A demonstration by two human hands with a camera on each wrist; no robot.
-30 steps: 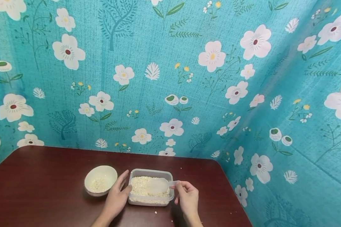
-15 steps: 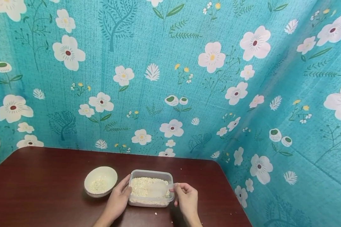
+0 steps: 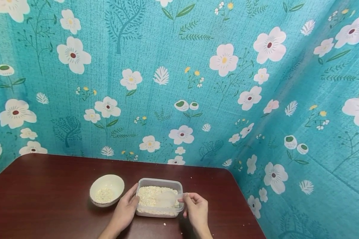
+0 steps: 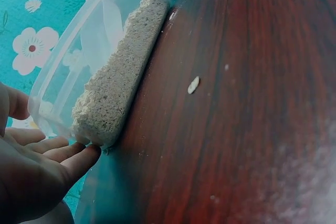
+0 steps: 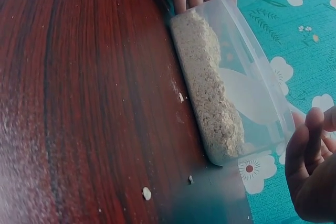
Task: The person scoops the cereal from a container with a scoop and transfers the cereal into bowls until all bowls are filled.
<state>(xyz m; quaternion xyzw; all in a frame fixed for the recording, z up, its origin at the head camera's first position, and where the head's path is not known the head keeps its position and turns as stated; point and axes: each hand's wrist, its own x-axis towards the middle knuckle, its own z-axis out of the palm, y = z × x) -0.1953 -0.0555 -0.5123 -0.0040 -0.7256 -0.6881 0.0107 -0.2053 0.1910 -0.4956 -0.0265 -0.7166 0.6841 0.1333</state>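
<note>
A clear plastic container (image 3: 160,182) stands on the table, part filled with oat flakes (image 3: 148,195). My left hand (image 3: 123,209) lies along its left end, the fingers nearly straight against the wall and the thumb at the rim. In my right hand (image 3: 197,209), thumb and fingers pinch the handle of a translucent white plastic scoop (image 3: 167,198) at the right rim. The scoop's broad rounded end is inside the container, low over the oats, as the right wrist view also shows. To the left of my left hand sits a white bowl (image 3: 117,183) with some oats in its bottom.
The dark red-brown table (image 3: 48,196) has a wood grain. Loose flakes lie on it, such as a flake (image 4: 193,85) beside the container and a flake (image 5: 146,193) nearer the right hand. A blue-green floral curtain (image 3: 155,122) hangs behind and to the right.
My left hand's fingers have come in from slightly off the container to lie against its left end. The scoop has sunk slightly toward the oats; the bowl has stayed put.
</note>
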